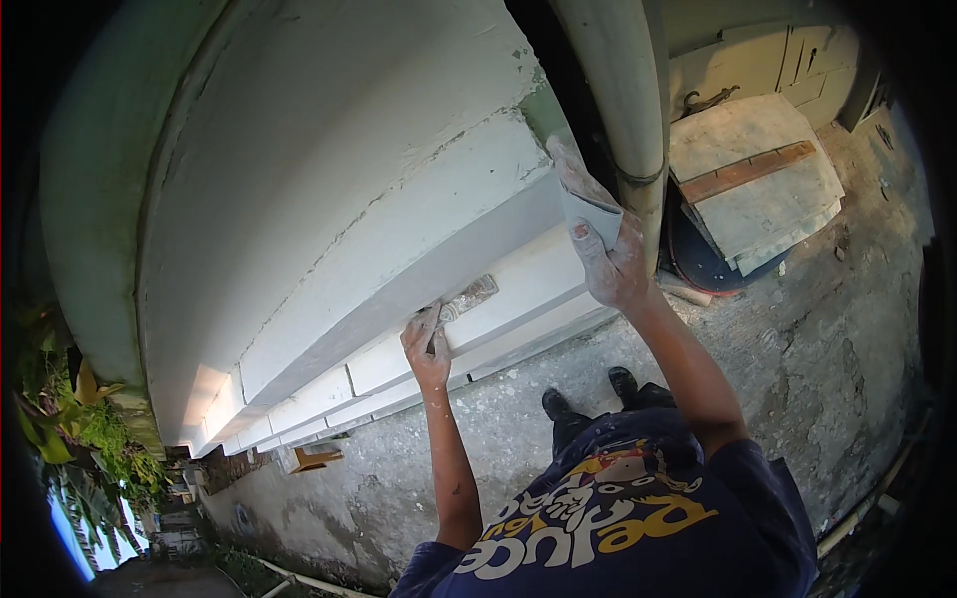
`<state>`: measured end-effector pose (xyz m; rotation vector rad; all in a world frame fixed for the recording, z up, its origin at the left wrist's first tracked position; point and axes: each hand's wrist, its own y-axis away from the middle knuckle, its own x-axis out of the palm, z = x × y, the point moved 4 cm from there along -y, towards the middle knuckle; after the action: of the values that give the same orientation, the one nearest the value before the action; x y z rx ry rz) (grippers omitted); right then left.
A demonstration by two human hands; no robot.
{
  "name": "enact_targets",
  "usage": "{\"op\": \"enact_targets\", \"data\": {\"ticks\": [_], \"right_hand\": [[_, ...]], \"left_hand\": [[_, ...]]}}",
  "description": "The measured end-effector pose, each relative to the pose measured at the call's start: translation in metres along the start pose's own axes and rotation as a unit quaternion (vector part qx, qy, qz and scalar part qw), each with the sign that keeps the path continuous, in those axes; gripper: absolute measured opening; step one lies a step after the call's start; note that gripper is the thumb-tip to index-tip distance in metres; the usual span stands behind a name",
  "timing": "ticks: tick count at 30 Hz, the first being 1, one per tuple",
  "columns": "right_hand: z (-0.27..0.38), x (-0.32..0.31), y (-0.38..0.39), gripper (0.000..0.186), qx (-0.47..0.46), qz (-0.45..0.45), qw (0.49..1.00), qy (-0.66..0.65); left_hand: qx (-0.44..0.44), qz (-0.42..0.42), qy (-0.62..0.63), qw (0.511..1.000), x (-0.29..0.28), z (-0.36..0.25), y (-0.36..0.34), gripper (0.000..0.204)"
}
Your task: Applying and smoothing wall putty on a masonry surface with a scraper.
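My right hand (616,264), dusted white, grips a folded grey sheet (593,209), apparently sandpaper, against the right end of a white stepped moulding (419,229) beside a pale pipe. My left hand (427,344), lower and further left, has its fingers closed on a flat, residue-smeared tool (469,297), apparently a scraper, at a lower white step. The moulding runs away to the lower left, with cracks and seams along its bands. Its upper band has a patch of green showing at the right end.
A vertical pipe (623,90) stands beside the moulding. At right, a pale board (758,209) with a wooden strip lies over a dark tub (703,259). Concrete ground (788,369) lies below, around my booted feet (588,399). Plants (85,429) grow at far left; pipes run along the lower right edge.
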<state>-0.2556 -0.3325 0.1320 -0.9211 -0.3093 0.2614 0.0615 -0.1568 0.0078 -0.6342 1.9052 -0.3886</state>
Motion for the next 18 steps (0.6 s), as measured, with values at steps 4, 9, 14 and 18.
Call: {"op": "enact_targets", "data": {"ticks": [4,9,14,18], "right_hand": [[-0.017,-0.012,0.022,0.043,-0.012,0.005,0.999,0.041],[-0.005,-0.008,-0.007,0.043,0.091,0.024,0.995,-0.032],[-0.013,-0.012,0.019,0.042,0.109,0.009,0.993,-0.032],[0.004,-0.004,-0.006,0.041,0.058,-0.012,0.998,-0.027]], "left_hand": [[0.007,-0.001,-0.008,1.000,0.006,-0.004,-0.002,0.044],[0.010,-0.002,-0.015,1.000,0.003,-0.002,-0.001,0.044],[0.011,-0.011,-0.006,1.000,0.003,-0.001,-0.002,0.046],[0.009,-0.001,-0.015,1.000,0.004,-0.006,-0.004,0.047]]}}
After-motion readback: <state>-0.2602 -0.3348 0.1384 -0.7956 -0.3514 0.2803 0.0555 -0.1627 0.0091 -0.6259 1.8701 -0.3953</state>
